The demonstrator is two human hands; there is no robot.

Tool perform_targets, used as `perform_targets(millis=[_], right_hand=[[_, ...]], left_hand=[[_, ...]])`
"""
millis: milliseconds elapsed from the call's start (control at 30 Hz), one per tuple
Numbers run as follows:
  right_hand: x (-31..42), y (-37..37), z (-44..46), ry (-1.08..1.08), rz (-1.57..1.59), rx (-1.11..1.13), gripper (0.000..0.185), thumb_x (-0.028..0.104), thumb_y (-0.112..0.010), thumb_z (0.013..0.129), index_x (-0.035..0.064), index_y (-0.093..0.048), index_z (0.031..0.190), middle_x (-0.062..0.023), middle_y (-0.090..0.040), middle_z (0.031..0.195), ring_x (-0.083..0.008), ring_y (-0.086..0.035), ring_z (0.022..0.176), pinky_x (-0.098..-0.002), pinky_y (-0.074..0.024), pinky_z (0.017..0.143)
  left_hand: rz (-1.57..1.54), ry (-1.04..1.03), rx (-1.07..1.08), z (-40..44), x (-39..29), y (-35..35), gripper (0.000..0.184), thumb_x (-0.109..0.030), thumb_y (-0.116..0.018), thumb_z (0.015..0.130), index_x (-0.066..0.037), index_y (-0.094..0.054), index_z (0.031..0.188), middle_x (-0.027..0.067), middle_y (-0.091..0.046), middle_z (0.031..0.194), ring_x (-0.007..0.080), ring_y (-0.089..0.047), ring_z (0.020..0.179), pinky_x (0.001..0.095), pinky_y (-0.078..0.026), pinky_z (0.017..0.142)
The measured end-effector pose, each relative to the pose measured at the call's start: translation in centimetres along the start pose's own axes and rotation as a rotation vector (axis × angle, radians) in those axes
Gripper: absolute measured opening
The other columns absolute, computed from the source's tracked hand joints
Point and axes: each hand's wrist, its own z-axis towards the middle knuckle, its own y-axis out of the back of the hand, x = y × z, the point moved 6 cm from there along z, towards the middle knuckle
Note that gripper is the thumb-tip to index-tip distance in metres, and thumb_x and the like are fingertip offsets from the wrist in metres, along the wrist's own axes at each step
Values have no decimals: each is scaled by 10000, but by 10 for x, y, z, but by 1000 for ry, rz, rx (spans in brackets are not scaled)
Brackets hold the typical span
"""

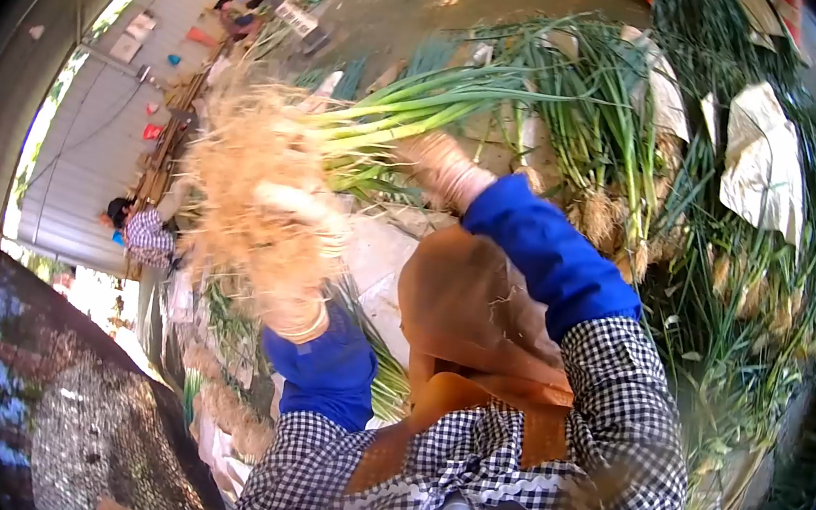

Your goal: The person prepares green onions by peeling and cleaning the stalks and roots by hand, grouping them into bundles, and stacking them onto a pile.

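A bunch of green onions point(394, 112) is held up in front of me, its pale, tangled roots to the left and its green leaves pointing right. My left hand point(305, 228), blurred, is at the underside of the root mass; its fingers are smeared by motion and partly covered by roots. Close under the stalks is my right hand point(443, 166), also blurred, with its fingers hidden at the bunch. Gloves cover both hands, and blue sleeve covers reach up the forearms.
Heaps of green onions point(604, 126) lie at the right, with white sacks point(766, 160) among them. A person in a checkered top point(147, 233) is at the left, others farther off. More onions point(234, 412) lie lower left.
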Motion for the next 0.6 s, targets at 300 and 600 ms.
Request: perform_targets(millis=[300,600], right_hand=[[-153,25,-125,-555,-1026,1099,289,238,-559,792,162,-646,1057,-46,-609,1120,-204,-602,981,-351,-503,727],[87,-151,40,216,556,-32,421,373,-380,932,58,-521,1173,-136,-592,1058,-253,-535,1000,-379,-405,899]], left_hand=[[-10,-148,159,-42,-50,-35,261,-75,-648,698,-41,-610,954,39,-556,801,105,-560,713,297,-563,615],[36,-311,116,-75,-97,-5,305,-100,-636,720,-29,-581,1011,42,-576,835,113,-568,732,271,-545,639]])
